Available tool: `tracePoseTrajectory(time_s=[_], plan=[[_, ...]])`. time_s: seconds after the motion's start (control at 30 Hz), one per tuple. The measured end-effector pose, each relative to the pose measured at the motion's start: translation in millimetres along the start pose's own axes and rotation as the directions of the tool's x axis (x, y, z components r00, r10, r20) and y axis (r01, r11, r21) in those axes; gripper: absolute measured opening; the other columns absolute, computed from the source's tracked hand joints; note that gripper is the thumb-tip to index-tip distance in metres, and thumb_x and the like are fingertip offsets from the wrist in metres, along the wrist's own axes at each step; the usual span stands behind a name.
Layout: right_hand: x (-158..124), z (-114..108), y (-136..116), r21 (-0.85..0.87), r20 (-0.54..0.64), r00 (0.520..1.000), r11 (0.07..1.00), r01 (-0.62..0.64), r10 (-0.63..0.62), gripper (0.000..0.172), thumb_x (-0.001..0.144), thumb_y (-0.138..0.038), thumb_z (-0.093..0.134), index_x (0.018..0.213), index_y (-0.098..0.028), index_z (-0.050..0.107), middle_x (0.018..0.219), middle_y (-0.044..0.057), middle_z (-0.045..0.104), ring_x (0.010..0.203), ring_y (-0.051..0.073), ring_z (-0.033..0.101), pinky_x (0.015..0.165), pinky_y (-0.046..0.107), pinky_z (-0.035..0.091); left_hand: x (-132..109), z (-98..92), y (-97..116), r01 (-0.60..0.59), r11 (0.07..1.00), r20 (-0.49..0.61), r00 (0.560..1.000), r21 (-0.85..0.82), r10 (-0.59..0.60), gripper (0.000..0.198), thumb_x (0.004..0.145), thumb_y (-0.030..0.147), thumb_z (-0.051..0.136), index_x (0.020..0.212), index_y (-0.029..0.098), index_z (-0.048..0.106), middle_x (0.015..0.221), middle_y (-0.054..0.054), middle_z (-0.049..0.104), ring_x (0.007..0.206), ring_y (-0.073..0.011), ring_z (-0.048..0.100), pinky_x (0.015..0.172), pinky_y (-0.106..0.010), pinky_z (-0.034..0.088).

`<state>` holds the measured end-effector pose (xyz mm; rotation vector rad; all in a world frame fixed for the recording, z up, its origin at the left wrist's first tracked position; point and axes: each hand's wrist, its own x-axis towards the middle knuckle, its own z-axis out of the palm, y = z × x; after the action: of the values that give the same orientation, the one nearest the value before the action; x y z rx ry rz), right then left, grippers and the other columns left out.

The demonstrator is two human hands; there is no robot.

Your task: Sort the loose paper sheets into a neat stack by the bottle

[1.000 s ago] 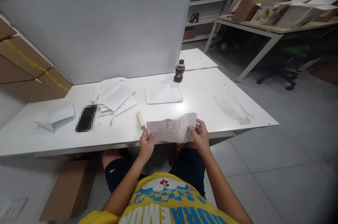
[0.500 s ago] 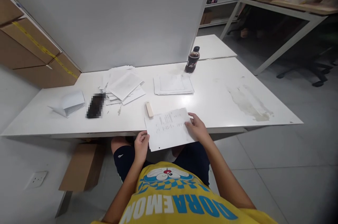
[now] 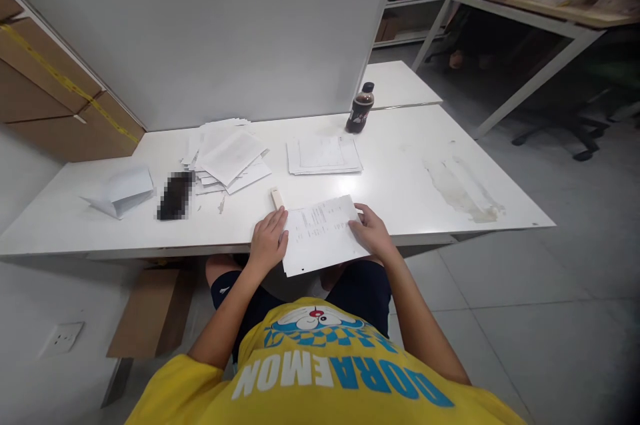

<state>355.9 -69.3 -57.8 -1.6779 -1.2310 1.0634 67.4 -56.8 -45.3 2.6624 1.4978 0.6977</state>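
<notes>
My right hand (image 3: 371, 231) is closed on the right edge of printed sheets of paper (image 3: 320, 238), thumb on top and fingers beneath. The sheets lie at a slant over the table's front edge, partly above my lap. At their left edge is my left hand (image 3: 269, 238), its fingers stretched forward and its thumb apart. Those fingertips are beside a small cream-coloured oblong object (image 3: 276, 197), whose near end is hidden behind them. I cannot tell whether they touch it. Behind the sheets lies a neat paper stack (image 3: 324, 155).
A loose paper pile (image 3: 233, 157), a blurred-out dark object (image 3: 175, 196) and a folded sheet (image 3: 125, 191) lie to the left. A cola bottle (image 3: 360, 109) stands at the back, before a grey-white partition (image 3: 215, 31). Cardboard boxes (image 3: 75, 98) are at far left; a stain (image 3: 463, 188) marks the right.
My left hand has left its hold on the sheets' lower left edge and moved forward to the cream-coloured object. My right hand keeps its grip. The view has shifted slightly.
</notes>
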Motion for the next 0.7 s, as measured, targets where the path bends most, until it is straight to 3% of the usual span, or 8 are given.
tracePoseTrajectory(time_s=[0.13, 0.23, 0.4, 0.47, 0.53, 0.6, 0.63, 0.7], plan=[[-3, 0, -7, -0.104, -0.010, 1.000, 0.995, 0.003, -0.004, 0.052, 0.074, -0.033, 0.052, 0.125, -0.022, 0.055, 0.101, 0.007, 0.073, 0.088, 0.025, 0.067, 0.082, 0.040, 0.051, -7, 10.5, -3, 0.025, 1.000, -0.016, 1.000, 0.012, -0.025, 0.050, 0.097, 0.023, 0.036, 0.145, 0.019, 0.045, 0.148, -0.008, 0.050, 0.136, -0.0250, 0.046, 0.105, -0.041, 0.039], [1, -1, -15, -0.164, 0.020, 0.999, 0.985, 0.044, -0.041, 0.052, 0.075, -0.031, 0.050, 0.126, -0.022, 0.055, 0.103, 0.008, 0.072, 0.089, 0.025, 0.066, 0.082, 0.040, 0.051, -7, 11.7, -4, 0.012, 1.000, 0.003, 1.000, 0.002, -0.012, 0.051, 0.096, 0.022, 0.035, 0.147, 0.019, 0.043, 0.150, -0.008, 0.047, 0.143, -0.0261, 0.037, 0.110, -0.043, 0.035], [32, -17, -19, -0.190, 0.009, 0.996, 0.978, 0.089, -0.089, 0.049, 0.071, -0.028, 0.053, 0.119, -0.021, 0.059, 0.098, 0.009, 0.071, 0.083, 0.025, 0.065, 0.077, 0.038, 0.052, -8, 2.8, -3, 0.017, 0.994, 0.040, 0.999, -0.111, -0.013, 0.056, 0.099, 0.030, 0.035, 0.153, 0.020, 0.029, 0.157, -0.010, 0.035, 0.148, -0.0262, 0.026, 0.115, -0.046, 0.033], [55, -24, -20, -0.112, -0.068, 0.991, 0.988, 0.107, -0.115, 0.048, 0.070, -0.028, 0.053, 0.117, -0.019, 0.059, 0.097, 0.009, 0.071, 0.081, 0.024, 0.064, 0.075, 0.037, 0.051, -14, -3.2, -8, 0.041, 0.981, -0.026, 0.999, -0.188, -0.046, 0.057, 0.100, 0.033, 0.034, 0.155, 0.021, 0.024, 0.160, -0.011, 0.030, 0.149, -0.0245, 0.025, 0.116, -0.045, 0.034], [84, -27, -24, -0.021, -0.240, 0.960, 0.990, 0.142, -0.143, 0.049, 0.071, -0.028, 0.052, 0.118, -0.017, 0.057, 0.100, 0.010, 0.070, 0.083, 0.023, 0.064, 0.077, 0.036, 0.051, -23, -13.2, -22, 0.067, 0.970, -0.130, 0.986, -0.235, -0.100, 0.055, 0.100, 0.033, 0.033, 0.154, 0.022, 0.026, 0.159, -0.011, 0.031, 0.148, -0.0229, 0.028, 0.117, -0.044, 0.033], [114, -27, -34, 0.003, -0.392, 0.905, 0.984, 0.180, -0.164, 0.051, 0.072, -0.025, 0.049, 0.122, -0.014, 0.054, 0.106, 0.012, 0.069, 0.090, 0.023, 0.064, 0.082, 0.036, 0.050, -28, -29.6, -48, 0.127, 0.963, -0.258, 0.947, -0.238, -0.189, 0.051, 0.100, 0.035, 0.034, 0.150, 0.022, 0.035, 0.154, -0.013, 0.040, 0.145, -0.0236, 0.033, 0.118, -0.045, 0.031], [129, -25, -41, -0.010, -0.410, 0.896, 0.983, 0.186, -0.174, 0.051, 0.073, -0.023, 0.048, 0.123, -0.013, 0.054, 0.109, 0.013, 0.069, 0.092, 0.024, 0.063, 0.084, 0.036, 0.050, -28, -40.2, -63, 0.181, 0.954, -0.325, 0.911, -0.241, -0.255, 0.050, 0.099, 0.036, 0.036, 0.147, 0.021, 0.039, 0.151, -0.013, 0.044, 0.144, -0.0244, 0.035, 0.119, -0.046, 0.029], [152, -19, -58, -0.089, -0.376, 0.903, 0.978, 0.187, -0.207, 0.052, 0.075, -0.019, 0.046, 0.125, -0.012, 0.053, 0.111, 0.015, 0.068, 0.095, 0.024, 0.063, 0.086, 0.036, 0.048, -21, -64.4, -97, 0.342, 0.896, -0.438, 0.785, -0.283, -0.438, 0.051, 0.099, 0.040, 0.038, 0.144, 0.017, 0.042, 0.148, -0.015, 0.047, 0.144, -0.0259, 0.035, 0.119, -0.045, 0.026]])
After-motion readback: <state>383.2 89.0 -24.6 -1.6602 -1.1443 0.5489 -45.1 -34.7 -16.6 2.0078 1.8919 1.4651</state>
